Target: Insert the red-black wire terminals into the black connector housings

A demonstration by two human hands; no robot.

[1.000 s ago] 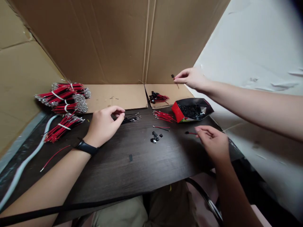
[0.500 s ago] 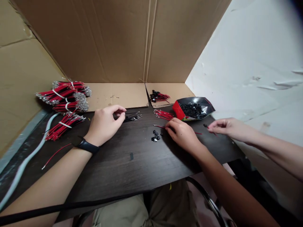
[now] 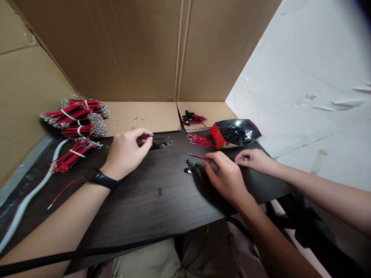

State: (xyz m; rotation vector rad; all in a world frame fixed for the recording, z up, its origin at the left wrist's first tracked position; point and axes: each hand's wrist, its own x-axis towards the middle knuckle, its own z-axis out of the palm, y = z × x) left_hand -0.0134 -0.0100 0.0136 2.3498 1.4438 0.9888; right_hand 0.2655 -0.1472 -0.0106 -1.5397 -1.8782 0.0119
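My left hand (image 3: 127, 152), with a black watch on its wrist, is closed at thumb and forefinger on a thin black wire (image 3: 161, 138). Below that wire lies a small bunch of black wires (image 3: 162, 144) with metal terminals. My right hand (image 3: 224, 173) pinches a red wire (image 3: 197, 156), whose terminal end points left; its fingertips are partly hidden. Just left of this hand are several loose black connector housings (image 3: 189, 167). Farther back lies a bunch of red wires (image 3: 199, 141).
A co-worker's hand (image 3: 252, 161) reaches in from the right, close beside mine. Behind stands a box of black housings (image 3: 235, 133). Assembled red leads (image 3: 193, 117) lie on cardboard (image 3: 145, 116). Tied wire bundles (image 3: 78, 117) and a white cable (image 3: 30, 197) are at left.
My right hand has lifted slightly and turned, with the red wire at its fingers. The co-worker's hand has moved left, up to my right hand. My left hand stays in place.
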